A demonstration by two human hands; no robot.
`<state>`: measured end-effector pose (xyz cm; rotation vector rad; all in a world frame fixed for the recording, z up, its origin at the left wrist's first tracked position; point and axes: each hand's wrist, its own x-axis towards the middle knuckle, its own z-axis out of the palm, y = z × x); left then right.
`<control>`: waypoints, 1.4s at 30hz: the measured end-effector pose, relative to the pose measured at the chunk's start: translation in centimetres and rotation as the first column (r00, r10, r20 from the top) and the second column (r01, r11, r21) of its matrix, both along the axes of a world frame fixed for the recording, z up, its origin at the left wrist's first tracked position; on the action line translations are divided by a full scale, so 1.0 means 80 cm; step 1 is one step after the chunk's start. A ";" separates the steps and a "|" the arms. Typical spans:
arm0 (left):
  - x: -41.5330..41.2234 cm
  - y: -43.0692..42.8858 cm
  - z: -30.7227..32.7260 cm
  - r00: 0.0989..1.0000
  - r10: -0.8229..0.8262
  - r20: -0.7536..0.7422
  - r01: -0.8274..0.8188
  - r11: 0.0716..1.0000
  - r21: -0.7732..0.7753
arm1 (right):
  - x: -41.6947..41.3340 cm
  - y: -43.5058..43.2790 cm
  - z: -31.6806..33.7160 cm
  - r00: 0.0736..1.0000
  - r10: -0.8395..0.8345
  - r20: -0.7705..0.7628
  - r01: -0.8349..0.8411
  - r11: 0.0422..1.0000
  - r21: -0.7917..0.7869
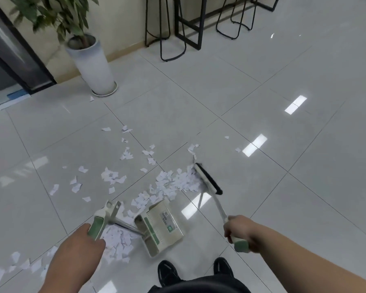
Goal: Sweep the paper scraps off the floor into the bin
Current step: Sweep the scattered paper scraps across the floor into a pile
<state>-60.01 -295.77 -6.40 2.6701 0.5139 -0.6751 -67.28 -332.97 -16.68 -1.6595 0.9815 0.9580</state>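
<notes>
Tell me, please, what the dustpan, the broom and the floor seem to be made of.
Dustpan: probably moulded plastic, matt cream with green trim; its shaft glints like metal.
Broom: white plastic-looking head and handle, with dark bristles that are likely synthetic.
Floor: glossy pale tiles, probably glazed ceramic or porcelain, given the grout lines and mirrored ceiling lights.

Bare left hand (76, 250) and right hand (241, 233), bare forearms (304, 263), black shoes (168, 273), dark clothing (199, 285).
</notes>
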 end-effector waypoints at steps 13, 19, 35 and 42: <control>0.006 0.072 -0.002 0.997 0.075 0.001 -0.074 0.997 -0.032 | 0.056 0.114 0.037 0.996 -0.085 -0.022 0.088 0.947 0.309; 0.024 0.051 0.002 0.999 0.028 0.027 -0.027 0.999 -0.034 | 0.055 0.075 0.071 0.986 -0.154 0.064 0.132 0.956 0.264; 0.137 -0.168 -0.025 0.993 -0.114 0.040 0.116 0.992 -0.053 | 0.112 -0.229 0.057 0.973 -0.207 0.100 0.218 0.968 -0.121; 0.179 -0.248 -0.033 0.999 0.046 -0.020 -0.045 0.999 0.013 | 0.225 -0.361 0.021 0.989 -0.131 0.065 0.140 0.975 -0.170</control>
